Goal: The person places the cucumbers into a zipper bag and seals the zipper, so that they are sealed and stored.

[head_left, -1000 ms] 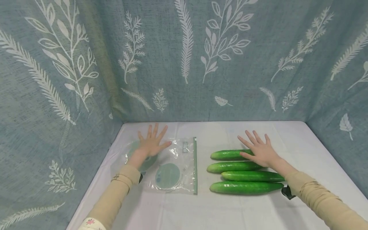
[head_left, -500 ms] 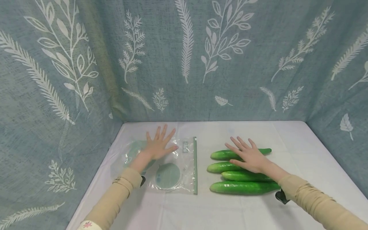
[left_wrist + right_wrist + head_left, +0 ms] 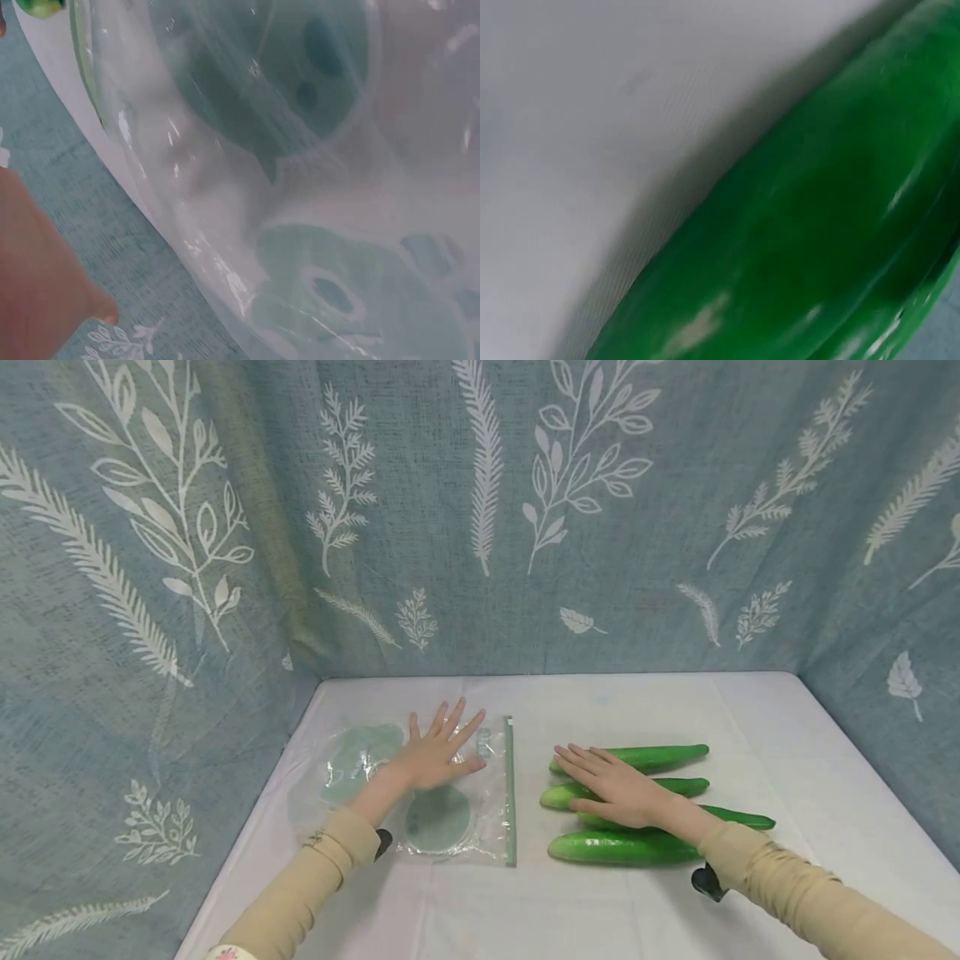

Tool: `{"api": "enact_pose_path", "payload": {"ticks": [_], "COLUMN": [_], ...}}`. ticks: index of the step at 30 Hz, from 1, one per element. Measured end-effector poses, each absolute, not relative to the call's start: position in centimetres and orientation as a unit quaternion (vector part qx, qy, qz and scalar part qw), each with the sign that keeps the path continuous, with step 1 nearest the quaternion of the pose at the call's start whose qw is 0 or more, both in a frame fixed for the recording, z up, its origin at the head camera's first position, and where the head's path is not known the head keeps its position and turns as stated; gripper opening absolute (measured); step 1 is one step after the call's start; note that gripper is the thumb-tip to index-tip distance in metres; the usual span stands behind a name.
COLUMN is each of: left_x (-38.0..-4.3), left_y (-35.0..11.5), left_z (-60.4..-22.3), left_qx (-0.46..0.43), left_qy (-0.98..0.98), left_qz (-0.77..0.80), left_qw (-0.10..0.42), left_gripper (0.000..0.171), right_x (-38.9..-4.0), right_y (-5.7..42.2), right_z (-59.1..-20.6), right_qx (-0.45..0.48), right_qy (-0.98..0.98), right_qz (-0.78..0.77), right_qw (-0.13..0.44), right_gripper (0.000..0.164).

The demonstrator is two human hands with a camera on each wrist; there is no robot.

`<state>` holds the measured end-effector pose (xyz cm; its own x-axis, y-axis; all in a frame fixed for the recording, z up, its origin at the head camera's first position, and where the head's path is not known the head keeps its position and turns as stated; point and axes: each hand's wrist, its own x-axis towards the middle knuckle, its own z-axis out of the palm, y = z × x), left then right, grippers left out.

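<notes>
In the head view my left hand is over a clear zip bag printed with pale green shapes, its fingers spread. The bag lies flat, its green zip edge on the right. Part of the same hand shows at the left of the left wrist view, near the bag's film. My right hand, fingers straight, is over several green cucumbers lying side by side. It hides parts of the upper ones, while the nearest cucumber shows mostly whole. A large cucumber fills much of the right wrist view. Whether either hand touches anything, I cannot tell.
A white cloth covers the table. Blue-green curtains with white leaf prints stand behind it and at both sides. Dark wrist cameras sit under the beige sleeves.
My right hand has moved left and nearer along the cucumbers, its fingers drawing closer together. My left hand has shifted right across the bag. Bag and cucumbers have stayed in place.
</notes>
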<state>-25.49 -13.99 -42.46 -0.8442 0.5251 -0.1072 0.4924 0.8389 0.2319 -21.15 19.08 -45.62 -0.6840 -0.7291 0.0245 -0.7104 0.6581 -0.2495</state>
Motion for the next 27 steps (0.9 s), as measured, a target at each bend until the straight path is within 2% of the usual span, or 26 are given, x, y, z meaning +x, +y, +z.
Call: {"api": "enact_pose_path", "payload": {"ticks": [7, 18, 27], "left_x": [-25.0, -23.9, -23.4], "left_y": [-12.9, -11.0, -10.3], "left_z": [-42.9, -43.7, -44.7], "left_qx": [0.283, 0.299, 0.325], "left_qy": [0.95, 0.936, 0.92], "left_qz": [0.092, 0.116, 0.126], "left_qw": [0.097, 0.144, 0.18], "left_gripper": [0.077, 0.082, 0.087], "right_x": [-20.8, -19.9, -19.5], "right_y": [17.2, 15.0, 13.5], "right_z": [-46.4, -46.8, -47.2], "right_qx": [-0.397, -0.407, -0.446], "right_qy": [0.905, 0.898, 0.887], "right_qz": [-0.137, -0.134, -0.087], "right_qw": [0.07, 0.1, 0.084], "right_gripper": [0.066, 0.051, 0.049]}}
